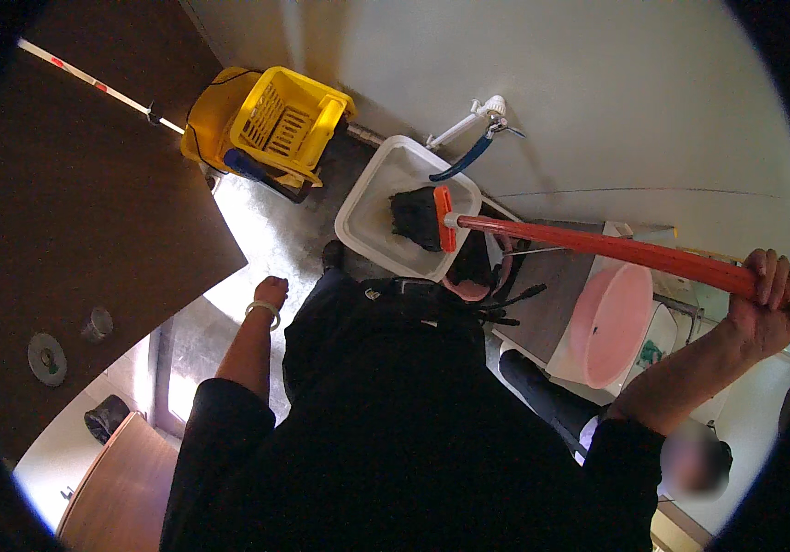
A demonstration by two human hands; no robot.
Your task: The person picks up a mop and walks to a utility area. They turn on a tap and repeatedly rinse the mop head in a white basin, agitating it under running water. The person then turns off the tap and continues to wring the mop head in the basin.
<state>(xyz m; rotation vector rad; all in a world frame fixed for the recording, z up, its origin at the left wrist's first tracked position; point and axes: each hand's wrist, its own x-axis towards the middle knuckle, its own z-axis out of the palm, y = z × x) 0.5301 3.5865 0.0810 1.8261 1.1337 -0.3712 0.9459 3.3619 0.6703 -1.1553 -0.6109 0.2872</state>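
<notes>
My right hand (766, 303) is raised at the far right and grips the upper part of a red mop pole (595, 245). The pole slopes down to an orange mop clamp (444, 219) with a dark, wet-looking mop head (414, 218). That mop head hangs in or over a white mop basin (360, 207) against the wall. Above the basin's rim, a blue hose (465, 160) hangs from a metal tap (497, 125). My left hand (272, 292), with a pale bangle at the wrist, hangs at my side with curled fingers and nothing visible in it.
A yellow mop bucket with wringer (291, 124) stands left of the basin, beside a dark brown door (105, 207). A pink basin (612, 324) rests on the counter at right. Another person (553, 397) is close behind my right arm. A wooden panel (122, 483) is at lower left.
</notes>
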